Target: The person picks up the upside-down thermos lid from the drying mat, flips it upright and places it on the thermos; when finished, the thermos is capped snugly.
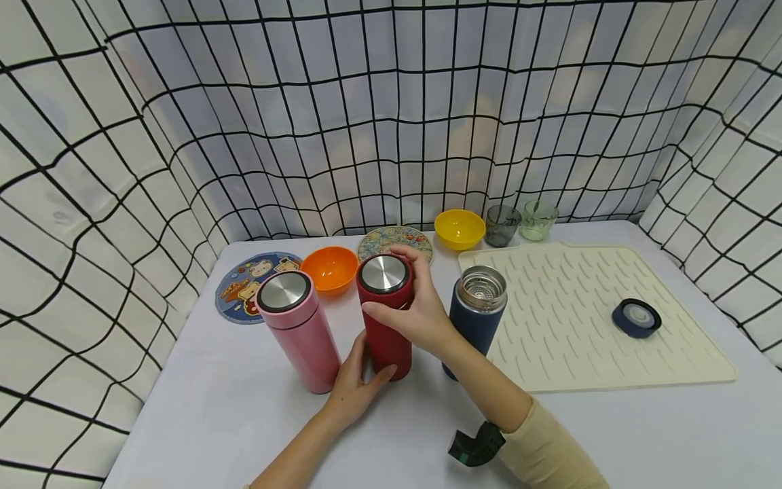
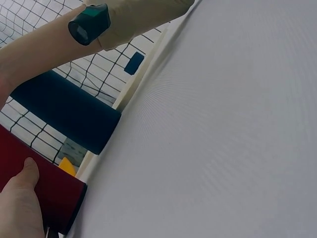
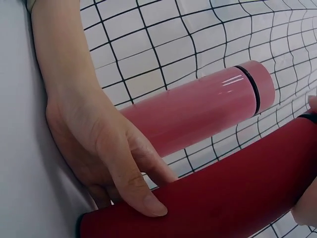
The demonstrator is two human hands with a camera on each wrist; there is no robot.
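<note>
A red thermos flask (image 1: 389,346) with a steel-topped lid (image 1: 383,274) stands upright on the white table. My left hand (image 1: 354,388) holds it low near the base, thumb across the front, as the right wrist view also shows. My right hand (image 1: 421,316) grips its top around the lid, thumb in front and fingers behind. Close on the left is a pink thermos flask (image 1: 307,343), its lid on. To the right, partly behind my right forearm, stands a dark blue thermos flask (image 1: 473,319) with its steel mouth uncovered.
A blue lid (image 1: 637,318) lies on the cream ribbed mat (image 1: 562,326) at the right. Along the back are an orange bowl (image 1: 331,268), a yellow bowl (image 1: 459,229), two glasses (image 1: 502,227) and two patterned round mats (image 1: 232,292). Black netting (image 1: 397,122) over white sheeting encloses the table.
</note>
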